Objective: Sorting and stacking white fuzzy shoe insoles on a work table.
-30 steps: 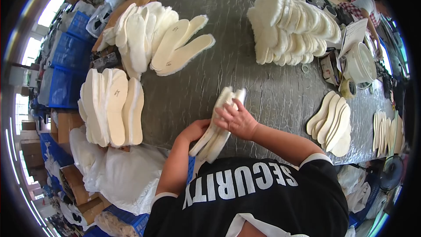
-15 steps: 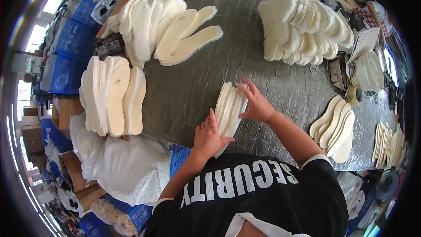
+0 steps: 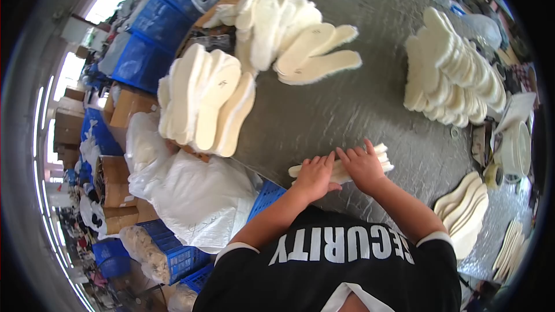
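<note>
A small stack of cream insoles (image 3: 378, 159) lies flat on the grey table (image 3: 347, 110), close to the near edge. My left hand (image 3: 315, 176) presses on its left end, fingers spread. My right hand (image 3: 361, 164) lies palm down on the middle of the stack. Neither hand curls around the insoles; both rest on top.
Fanned piles of cream insoles lie at the table's left (image 3: 208, 101), far middle (image 3: 289, 37) and far right (image 3: 451, 75). More insoles (image 3: 465, 211) are at the near right. White bags (image 3: 191, 190) and blue crates (image 3: 144, 52) stand left of the table.
The stack was held up between both hands a second ago. It now lies flat on the table, turned sideways, with both hands pressing on it. The camera has swung to the right.
</note>
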Action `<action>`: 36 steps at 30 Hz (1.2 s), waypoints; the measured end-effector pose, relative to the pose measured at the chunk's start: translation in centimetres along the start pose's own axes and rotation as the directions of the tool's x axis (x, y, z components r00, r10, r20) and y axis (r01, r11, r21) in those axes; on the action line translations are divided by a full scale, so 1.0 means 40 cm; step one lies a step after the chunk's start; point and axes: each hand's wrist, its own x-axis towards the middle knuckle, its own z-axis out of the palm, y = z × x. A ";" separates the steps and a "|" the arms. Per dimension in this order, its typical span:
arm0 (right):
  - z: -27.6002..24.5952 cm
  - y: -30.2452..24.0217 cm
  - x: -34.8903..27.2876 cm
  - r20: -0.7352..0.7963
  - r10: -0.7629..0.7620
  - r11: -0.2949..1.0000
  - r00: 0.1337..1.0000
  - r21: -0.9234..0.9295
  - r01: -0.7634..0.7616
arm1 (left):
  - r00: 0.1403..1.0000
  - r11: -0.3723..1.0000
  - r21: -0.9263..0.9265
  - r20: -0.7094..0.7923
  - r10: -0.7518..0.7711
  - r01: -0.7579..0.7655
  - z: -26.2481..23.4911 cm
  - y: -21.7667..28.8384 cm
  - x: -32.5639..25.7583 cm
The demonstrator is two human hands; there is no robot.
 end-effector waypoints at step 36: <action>0.054 -0.096 -0.058 -0.223 -0.025 0.989 0.975 -0.149 -0.009 | 0.836 0.607 -0.686 0.546 0.063 0.402 -0.003 -0.240 -0.009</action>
